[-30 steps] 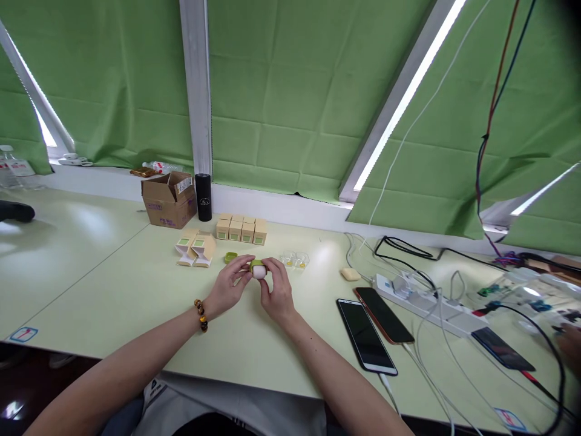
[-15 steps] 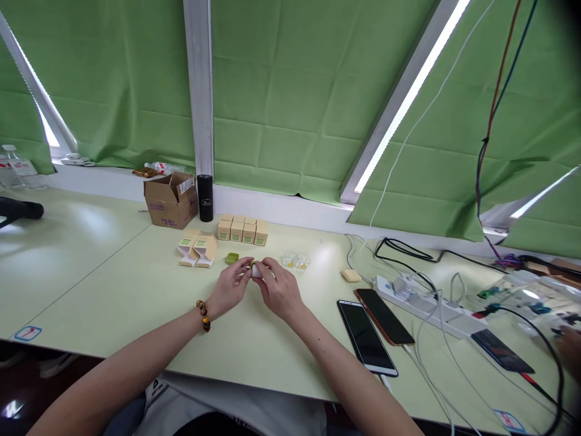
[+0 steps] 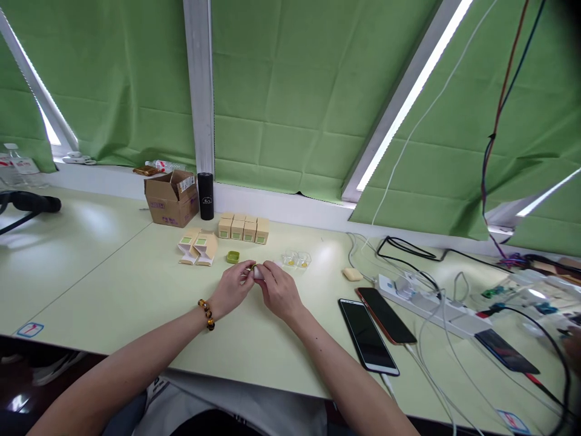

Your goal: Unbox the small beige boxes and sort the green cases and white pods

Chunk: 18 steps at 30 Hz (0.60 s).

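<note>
Fingers pinched together, my left hand (image 3: 233, 287) and my right hand (image 3: 280, 290) meet over the table. Between them they grip a small white-and-green object (image 3: 258, 274); the fingertips cover much of it. Just beyond my left hand lies a small green square tray (image 3: 233, 257). Behind my right hand are clear plastic cups (image 3: 296, 260) with something yellow at the bottom. To the left, two opened small cardboard boxes (image 3: 198, 247) lie side by side. A row of several closed small boxes (image 3: 243, 228) stands farther back.
A larger cardboard carton (image 3: 171, 203) and a black tumbler (image 3: 206, 197) stand by the window ledge. On the right are phones (image 3: 368, 336), a beige block (image 3: 352, 274), a white power strip (image 3: 429, 306) and tangled cables. A person's hand (image 3: 572, 345) shows blurred at the right edge.
My hands stay together on the small white-and-green object, with only slight finger movement. The view has shifted very slightly; the things on the table keep their places.
</note>
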Available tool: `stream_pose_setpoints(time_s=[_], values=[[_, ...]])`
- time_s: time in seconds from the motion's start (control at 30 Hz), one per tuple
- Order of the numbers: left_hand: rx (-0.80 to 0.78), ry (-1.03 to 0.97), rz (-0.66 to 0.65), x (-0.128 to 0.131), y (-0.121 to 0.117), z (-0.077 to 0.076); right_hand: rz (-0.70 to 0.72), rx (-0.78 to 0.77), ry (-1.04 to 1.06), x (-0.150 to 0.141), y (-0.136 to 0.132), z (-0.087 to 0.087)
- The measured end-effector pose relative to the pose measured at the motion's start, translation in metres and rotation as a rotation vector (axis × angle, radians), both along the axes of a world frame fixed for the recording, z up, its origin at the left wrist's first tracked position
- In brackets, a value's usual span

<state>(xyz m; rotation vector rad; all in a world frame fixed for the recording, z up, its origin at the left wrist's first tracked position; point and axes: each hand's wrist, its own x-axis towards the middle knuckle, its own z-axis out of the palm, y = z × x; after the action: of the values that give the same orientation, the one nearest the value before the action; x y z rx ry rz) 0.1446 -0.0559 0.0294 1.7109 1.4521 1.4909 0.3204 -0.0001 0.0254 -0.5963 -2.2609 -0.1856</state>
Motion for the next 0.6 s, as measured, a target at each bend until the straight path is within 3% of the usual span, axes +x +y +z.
stream_pose_setpoints(time_s=[0.27,0.4,0.6], values=[[0.002,-0.01,0.044,0.002,0.0,0.003,-0.045,0.027,0.002,-0.009,-0.004,0.002],[0.026,-0.051,-0.014,-0.001,-0.003,0.008,-0.024,-0.072,0.074,-0.005,-0.004,0.001],[0.149,0.107,-0.151,-0.012,-0.002,0.012,0.096,-0.247,0.21,0.002,-0.006,0.001]])
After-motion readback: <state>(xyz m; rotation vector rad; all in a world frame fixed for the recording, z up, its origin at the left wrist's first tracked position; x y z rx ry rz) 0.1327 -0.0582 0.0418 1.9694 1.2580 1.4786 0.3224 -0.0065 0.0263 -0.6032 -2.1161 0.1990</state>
